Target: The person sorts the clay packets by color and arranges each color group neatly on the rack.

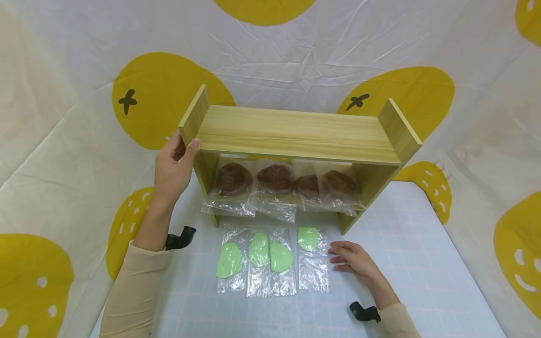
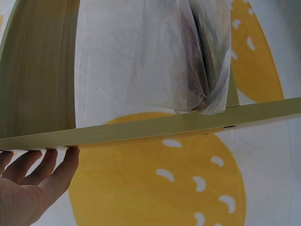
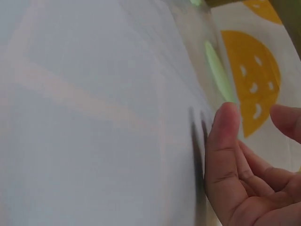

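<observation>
A small wooden shelf [image 1: 296, 134] stands at the back of the table. My left hand [image 1: 173, 166] grips the front edge of its left side panel [image 1: 195, 116], thumb on the inner side; in the left wrist view its fingers [image 2: 61, 176] lie along the panel edge. On the lower board sit several clear bags, each with a round brown piece [image 1: 234, 180], their open ends hanging over the front. My right hand [image 1: 355, 260] is beside the rightmost of several flat clear bags with pale green pieces [image 1: 307, 239], fingers extended close over the tabletop and holding nothing.
The table [image 1: 414, 263] wears a pale checked cloth. Behind it and at both sides hangs a white curtain [image 1: 287, 61] with yellow shapes. Black wrist devices [image 1: 181, 238] are worn on both forearms. The shelf's right side panel [image 1: 399, 131] rises above the top board.
</observation>
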Demonstrator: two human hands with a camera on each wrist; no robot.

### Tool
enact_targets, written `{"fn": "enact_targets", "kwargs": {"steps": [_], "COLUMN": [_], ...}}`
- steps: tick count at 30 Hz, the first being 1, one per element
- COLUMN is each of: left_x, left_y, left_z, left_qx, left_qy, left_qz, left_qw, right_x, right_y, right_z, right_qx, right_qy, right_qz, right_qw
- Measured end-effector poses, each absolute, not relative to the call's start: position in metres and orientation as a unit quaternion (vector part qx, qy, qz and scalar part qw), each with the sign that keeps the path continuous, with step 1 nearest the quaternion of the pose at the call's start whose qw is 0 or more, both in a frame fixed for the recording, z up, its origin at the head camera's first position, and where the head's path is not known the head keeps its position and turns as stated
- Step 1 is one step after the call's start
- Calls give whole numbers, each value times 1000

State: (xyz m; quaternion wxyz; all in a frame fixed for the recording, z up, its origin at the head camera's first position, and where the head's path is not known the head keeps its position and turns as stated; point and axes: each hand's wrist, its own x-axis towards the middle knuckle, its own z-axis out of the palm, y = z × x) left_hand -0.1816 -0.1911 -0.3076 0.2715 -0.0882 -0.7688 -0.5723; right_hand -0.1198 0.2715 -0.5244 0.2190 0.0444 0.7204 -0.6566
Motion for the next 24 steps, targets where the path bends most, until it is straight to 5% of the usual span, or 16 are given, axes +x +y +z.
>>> {"fn": "enact_targets", "kwargs": {"steps": [24], "left_x": [-182], "left_y": [-191], "left_z": [-308], "left_qx": [-87], "left_qy": [-769], "left_qz": [-569], "left_qw": [277], "right_x": [-135], "right_y": [236], "right_z": [-533], "right_qx": [36], "right_qy": [780], "right_qz": [-599], "right_qw": [177]}}
